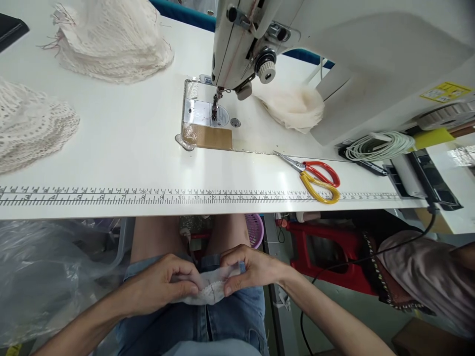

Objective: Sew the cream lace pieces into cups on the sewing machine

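Over my lap, below the table edge, a small piece of sheer white fabric is stretched between both hands. My left hand pinches its left side, with the thumb on top and the fingers partly behind the cloth. At the right end my right hand grips it between thumb and curled fingers. A dark line, perhaps stitching, crosses the fabric between the thumbs. Beyond my hands, the sewing machine stands on the white table, and its presser foot has no cloth visible under it.
Scissors with red and yellow handles lie across the printed ruler. Lace stacks sit at the left, cream fabric under the machine arm. Coiled cord is at the right. Another person's sleeve shows beside a red stool.
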### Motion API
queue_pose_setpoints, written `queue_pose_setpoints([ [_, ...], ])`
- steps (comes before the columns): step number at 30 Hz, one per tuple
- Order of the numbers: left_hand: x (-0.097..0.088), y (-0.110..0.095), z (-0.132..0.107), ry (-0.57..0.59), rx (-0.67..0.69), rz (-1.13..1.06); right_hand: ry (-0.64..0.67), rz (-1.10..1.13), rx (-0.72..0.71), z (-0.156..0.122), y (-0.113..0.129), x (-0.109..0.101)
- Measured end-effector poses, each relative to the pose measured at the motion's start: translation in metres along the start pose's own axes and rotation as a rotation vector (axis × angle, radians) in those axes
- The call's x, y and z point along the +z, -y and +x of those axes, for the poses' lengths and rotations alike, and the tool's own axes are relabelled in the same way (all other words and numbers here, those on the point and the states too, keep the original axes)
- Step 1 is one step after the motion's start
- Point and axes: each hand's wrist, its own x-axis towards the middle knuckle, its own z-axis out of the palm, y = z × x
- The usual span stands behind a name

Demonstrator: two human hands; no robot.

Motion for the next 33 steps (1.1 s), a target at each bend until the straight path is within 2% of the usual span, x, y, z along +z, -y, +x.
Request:
queue_pose_setpoints([
  [5,0.001,-0.006,-0.001,0.008,-0.008,0.024,0.052,0.011,-0.017,0.011,-0.001,0.009],
  [9,-0.002,-0.007,-0.005,-0.011,-0.026,0.063,0.026,0.06,-0.042,0.011,-0.002,0.009],
  [17,-0.006,-0.006,-0.005,-0.067,-0.089,0.152,-0.04,0.069,0.038,0.002,-0.003,-0.002],
  [21,-0.007,-0.005,-0.004,-0.047,-0.061,0.121,-0.072,0.042,0.05,0.001,-0.004,-0.004],
  [26,-0.012,-0.006,-0.004,-0.035,-0.094,0.158,-0.073,0.077,0.043,0.001,-0.005,-0.001],
  [33,0.001,-0.025,0.018,-0.004,0.003,0.24,-0.062,0.008,0.024,0.003,-0.003,0.004],
])
